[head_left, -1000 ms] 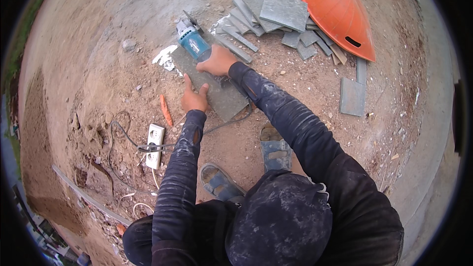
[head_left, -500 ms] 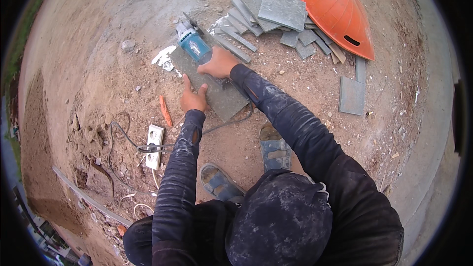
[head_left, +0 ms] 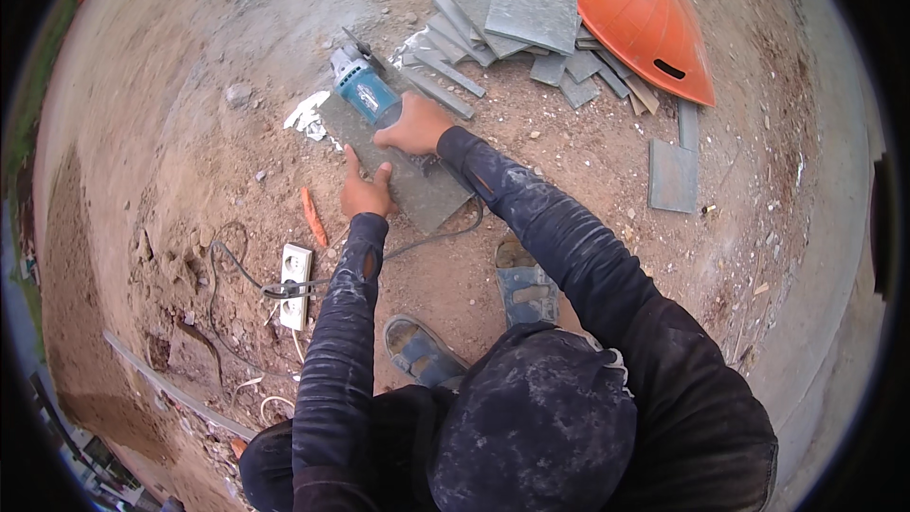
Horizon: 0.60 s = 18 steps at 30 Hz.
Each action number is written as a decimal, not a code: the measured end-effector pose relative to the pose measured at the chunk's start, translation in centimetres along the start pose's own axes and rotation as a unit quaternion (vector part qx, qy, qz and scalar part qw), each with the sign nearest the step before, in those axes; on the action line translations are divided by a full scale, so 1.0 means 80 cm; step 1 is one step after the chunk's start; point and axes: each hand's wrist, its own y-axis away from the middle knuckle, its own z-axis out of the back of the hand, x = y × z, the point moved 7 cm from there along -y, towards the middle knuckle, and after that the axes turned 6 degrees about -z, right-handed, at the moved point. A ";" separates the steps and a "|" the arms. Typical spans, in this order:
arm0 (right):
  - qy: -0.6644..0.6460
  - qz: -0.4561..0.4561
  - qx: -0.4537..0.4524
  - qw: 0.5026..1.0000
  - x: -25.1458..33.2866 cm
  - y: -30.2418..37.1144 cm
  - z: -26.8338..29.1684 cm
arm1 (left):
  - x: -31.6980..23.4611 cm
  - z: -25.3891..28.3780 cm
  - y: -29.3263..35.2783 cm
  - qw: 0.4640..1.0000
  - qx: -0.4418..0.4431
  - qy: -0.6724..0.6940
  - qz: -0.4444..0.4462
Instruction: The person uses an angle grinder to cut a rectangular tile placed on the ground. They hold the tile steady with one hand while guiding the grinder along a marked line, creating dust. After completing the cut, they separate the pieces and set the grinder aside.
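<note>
The grey tile (head_left: pixel 403 166) is pinned flat to the dirt by the left hand (head_left: pixel 365 192), fingers spread, steadying it; the angle grinder (head_left: pixel 362 87) is gripped by the right hand (head_left: pixel 412 125)

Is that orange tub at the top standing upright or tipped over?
Tipped over. The orange tub lies bottom-up on the dirt, domed underside showing, beside the stacked grey tiles.

- Soft, even daylight falls on the ground; shadows are faint.
- No glare shows.
- The middle is sharp.
- Strong fisheye bending and a black rim frame the edges.
</note>
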 end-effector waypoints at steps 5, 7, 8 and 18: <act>-0.004 -0.021 0.031 0.999 0.002 0.003 -0.003 | -0.002 0.005 0.000 1.000 -0.003 -0.008 -0.002; -0.006 -0.013 0.035 0.999 0.007 0.003 -0.007 | 0.012 0.007 -0.009 0.999 -0.033 -0.026 -0.034; -0.008 -0.008 0.038 0.999 0.010 0.004 -0.009 | 0.019 0.008 -0.012 0.997 -0.048 -0.035 -0.050; -0.006 0.019 -0.010 1.000 -0.002 0.012 -0.002 | -0.004 0.007 0.003 1.000 0.000 0.006 0.008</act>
